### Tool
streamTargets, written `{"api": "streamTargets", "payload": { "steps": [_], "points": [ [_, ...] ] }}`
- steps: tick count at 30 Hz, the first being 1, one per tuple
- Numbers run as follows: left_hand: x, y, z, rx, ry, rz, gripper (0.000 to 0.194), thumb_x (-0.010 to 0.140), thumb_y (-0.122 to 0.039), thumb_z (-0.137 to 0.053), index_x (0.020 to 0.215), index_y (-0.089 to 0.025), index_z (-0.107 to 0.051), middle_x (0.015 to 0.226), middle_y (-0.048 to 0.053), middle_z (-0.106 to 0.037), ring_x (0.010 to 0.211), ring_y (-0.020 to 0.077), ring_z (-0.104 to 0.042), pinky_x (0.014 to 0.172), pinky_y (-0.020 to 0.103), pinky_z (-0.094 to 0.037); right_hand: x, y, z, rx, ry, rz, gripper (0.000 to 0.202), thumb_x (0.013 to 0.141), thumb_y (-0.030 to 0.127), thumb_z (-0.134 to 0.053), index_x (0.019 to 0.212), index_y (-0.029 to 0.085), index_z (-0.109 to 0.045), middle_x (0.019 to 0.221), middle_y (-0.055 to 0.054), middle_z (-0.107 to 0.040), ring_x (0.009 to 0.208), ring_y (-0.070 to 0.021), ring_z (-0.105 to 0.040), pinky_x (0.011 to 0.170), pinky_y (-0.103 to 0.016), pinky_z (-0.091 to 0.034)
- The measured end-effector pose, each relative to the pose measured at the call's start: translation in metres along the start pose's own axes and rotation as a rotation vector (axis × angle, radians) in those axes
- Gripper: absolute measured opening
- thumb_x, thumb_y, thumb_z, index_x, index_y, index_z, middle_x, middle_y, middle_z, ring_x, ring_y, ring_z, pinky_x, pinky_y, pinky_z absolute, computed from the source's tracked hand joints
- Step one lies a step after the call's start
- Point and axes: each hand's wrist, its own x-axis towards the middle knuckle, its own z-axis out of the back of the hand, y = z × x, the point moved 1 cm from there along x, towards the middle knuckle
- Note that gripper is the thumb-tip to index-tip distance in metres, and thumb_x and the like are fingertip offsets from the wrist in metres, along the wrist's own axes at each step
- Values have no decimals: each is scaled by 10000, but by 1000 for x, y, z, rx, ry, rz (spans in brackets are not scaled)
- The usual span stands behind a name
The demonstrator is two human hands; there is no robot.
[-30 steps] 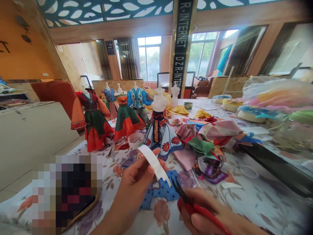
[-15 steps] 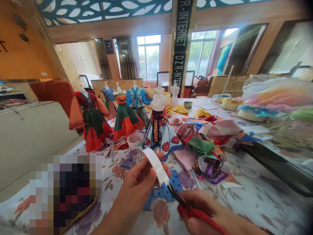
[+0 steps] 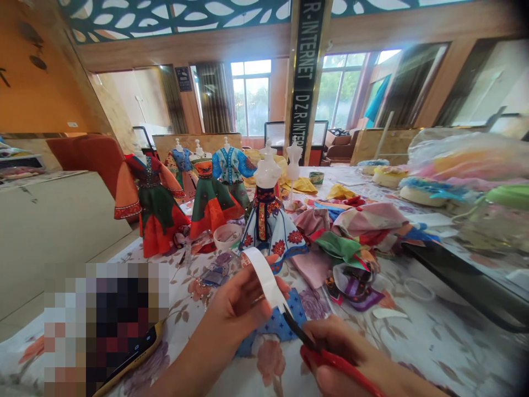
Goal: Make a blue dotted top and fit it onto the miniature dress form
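My left hand (image 3: 243, 300) holds a roll of white tape (image 3: 262, 274), its fingers behind the curved strip and the thumb low beside it. The strip's lower end looks notched where it meets the dark tip of a pair of red-handled scissors (image 3: 330, 361). Wrapped round those handles is my right hand (image 3: 351, 353); how far apart the blades are is hard to see. Under my hands lies a blue patterned piece of cloth (image 3: 289, 320). Just beyond stands a small dress form (image 3: 266, 171) wearing a white and blue skirt (image 3: 273, 231) with red flowers.
Several more small dressed forms stand at left, among them an orange and green dress (image 3: 152, 204). A heap of fabric scraps (image 3: 351, 231) lies to the right, beside a black tray-like object (image 3: 463, 281). A phone (image 3: 136, 353), partly pixelated, rests at front left. A clear ring (image 3: 227, 236) sits mid-table.
My left thumb has slid slightly down and off the tape's face. The strip's end now shows a notch by the scissor tip. The view has shifted a little.
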Motion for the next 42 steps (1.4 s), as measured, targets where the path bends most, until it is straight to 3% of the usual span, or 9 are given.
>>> {"api": "streamTargets", "payload": {
  "steps": [8,15,21,33,37,42],
  "points": [
    [0,-1,4,72,95,-41,479,789,-306,-670,1245,-333,-525,917,4,-610,814,117,-530,712,200,-416,2,-1,0,-33,110,-63,385,730,557,-609,803,181,-568,681,33,-416,613,-103,-369,519,-199,-323],
    [0,0,3,73,88,-43,494,791,-326,-667,1259,-303,-509,885,14,-606,808,129,-512,707,220,-402,6,4,0,8,226,-62,374,761,539,-587,780,182,-477,697,43,-375,619,-92,-316,523,-200,-258],
    [-1,1,3,59,93,-25,481,789,-326,-670,1245,-321,-520,887,1,-606,820,122,-518,716,215,-399,8,11,-4,45,218,-54,424,734,575,-592,726,187,-424,677,46,-361,591,-85,-304,505,-203,-255],
    [0,1,4,78,98,-25,481,782,-309,-678,1238,-324,-526,906,1,-613,852,136,-545,751,236,-417,8,1,-4,34,188,-107,405,714,541,-604,697,192,-400,669,51,-336,606,-91,-302,523,-216,-251],
    [1,1,5,87,87,-25,489,788,-318,-670,1252,-317,-517,892,4,-610,835,134,-536,726,230,-416,8,-4,-4,34,181,-88,384,707,535,-620,722,188,-457,669,46,-368,609,-96,-333,529,-210,-282],
    [1,-2,3,67,96,-5,486,774,-324,-684,1236,-323,-534,895,-2,-604,844,135,-544,739,237,-421,3,-7,-1,-35,81,-127,374,696,538,-641,771,185,-545,708,29,-415,645,-113,-368,559,-216,-333]
  ]
}}
